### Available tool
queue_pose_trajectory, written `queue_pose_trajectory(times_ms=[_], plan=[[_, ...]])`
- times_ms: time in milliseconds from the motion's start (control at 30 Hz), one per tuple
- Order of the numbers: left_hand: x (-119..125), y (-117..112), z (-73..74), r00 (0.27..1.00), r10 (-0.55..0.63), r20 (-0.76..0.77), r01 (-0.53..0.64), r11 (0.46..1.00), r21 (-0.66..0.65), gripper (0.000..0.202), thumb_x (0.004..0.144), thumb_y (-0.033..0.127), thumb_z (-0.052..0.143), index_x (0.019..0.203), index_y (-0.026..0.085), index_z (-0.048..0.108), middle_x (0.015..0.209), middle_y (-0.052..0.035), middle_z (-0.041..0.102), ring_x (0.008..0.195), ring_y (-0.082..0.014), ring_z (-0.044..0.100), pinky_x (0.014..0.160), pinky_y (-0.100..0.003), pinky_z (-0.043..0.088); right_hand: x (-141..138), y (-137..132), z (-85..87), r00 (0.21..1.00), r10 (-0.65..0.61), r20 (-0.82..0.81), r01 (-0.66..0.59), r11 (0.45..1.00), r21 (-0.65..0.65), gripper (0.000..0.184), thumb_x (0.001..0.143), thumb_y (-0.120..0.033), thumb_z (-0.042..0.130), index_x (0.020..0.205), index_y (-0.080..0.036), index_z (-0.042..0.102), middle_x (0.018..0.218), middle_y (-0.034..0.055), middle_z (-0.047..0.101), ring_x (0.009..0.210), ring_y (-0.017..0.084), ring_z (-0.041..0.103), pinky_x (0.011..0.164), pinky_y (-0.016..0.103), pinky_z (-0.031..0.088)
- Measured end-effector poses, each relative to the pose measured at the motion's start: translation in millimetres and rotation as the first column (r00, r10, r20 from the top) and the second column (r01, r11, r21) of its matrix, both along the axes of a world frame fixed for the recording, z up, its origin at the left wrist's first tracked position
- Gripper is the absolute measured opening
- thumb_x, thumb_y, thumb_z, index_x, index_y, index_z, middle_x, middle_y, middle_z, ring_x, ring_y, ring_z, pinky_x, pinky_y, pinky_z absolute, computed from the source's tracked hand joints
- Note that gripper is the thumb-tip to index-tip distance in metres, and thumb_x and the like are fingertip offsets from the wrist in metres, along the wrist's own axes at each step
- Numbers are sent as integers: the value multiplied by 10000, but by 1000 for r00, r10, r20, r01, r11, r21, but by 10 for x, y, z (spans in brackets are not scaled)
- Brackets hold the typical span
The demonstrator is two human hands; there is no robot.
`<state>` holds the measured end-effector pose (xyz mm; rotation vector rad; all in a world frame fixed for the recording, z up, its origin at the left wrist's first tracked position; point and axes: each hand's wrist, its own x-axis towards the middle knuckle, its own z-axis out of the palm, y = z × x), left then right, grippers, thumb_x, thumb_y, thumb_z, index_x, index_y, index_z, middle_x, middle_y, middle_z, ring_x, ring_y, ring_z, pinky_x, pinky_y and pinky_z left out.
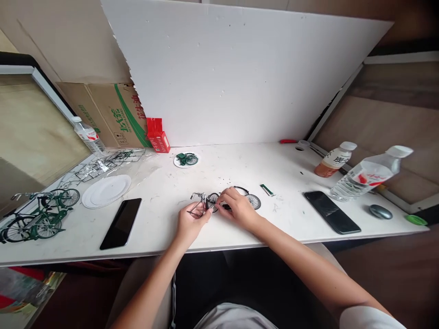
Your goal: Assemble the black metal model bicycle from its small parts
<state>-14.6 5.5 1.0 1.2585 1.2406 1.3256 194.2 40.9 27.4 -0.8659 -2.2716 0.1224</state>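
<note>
Near the table's front edge, my left hand (192,221) is closed around a dark model bicycle frame (197,211) with silver handlebars (199,196). A small black spoked wheel (212,200) sits between my two hands. The fingers of my right hand (240,208) are pinched together at this wheel's right edge; the fingertips partly hide the contact. Just beyond my right hand lie another spoked wheel (254,201) and a curved black strip (242,188). Farther right rests a small green part (267,190).
Assembled model bicycles (43,217) stand at left, near white plates (106,191), a phone (120,224) and part frames (113,162). Green parts (187,158) lie on a plate behind. A second phone (332,212), a mouse (380,211), a water bottle (372,176) and a drink bottle (335,160) are at right.
</note>
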Motion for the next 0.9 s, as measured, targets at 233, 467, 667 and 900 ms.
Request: queue_pose_trajectory(times_ms=[233, 467, 667, 900], plan=[[13, 1, 35, 998, -13, 56, 9, 998, 63, 337, 715, 417, 887, 820, 145, 718, 732, -34, 698, 591, -134, 622, 551, -254, 566, 16, 20, -75, 999, -24, 28, 22, 997, 70, 105, 1071, -257, 586, 1030, -224, 677, 990, 84, 697, 950, 235, 613, 721, 329, 487], [5, -32, 19, 1000, -14, -1, 14, 994, 108, 340, 728, 428, 870, 810, 150, 694, 708, -22, 674, 590, -130, 602, 546, -255, 569, 2, 28, -129, 998, -52, 42, 48, 994, 94, 141, 1076, -239, 577, 1002, -216, 694, 966, 84, 706, 954, 239, 609, 719, 328, 467], [-14, 20, -63, 998, -49, -50, 56, 989, 138, 306, 757, 391, 853, 795, 156, 661, 771, -27, 675, 607, -120, 601, 565, -253, 570, -5, 17, -91, 996, -71, 52, 65, 991, 121, 177, 1080, -272, 573, 977, -214, 705, 928, 89, 709, 927, 241, 623, 722, 329, 473], [16, 10, -60, 997, -25, -68, 38, 978, 204, 275, 777, 379, 851, 847, 149, 718, 816, -58, 737, 609, -142, 642, 586, -270, 559, 43, -5, -116, 1000, -14, 17, 11, 981, 196, 172, 1079, -266, 575, 1026, -215, 730, 961, 96, 740, 930, 247, 653, 760, 352, 519]])
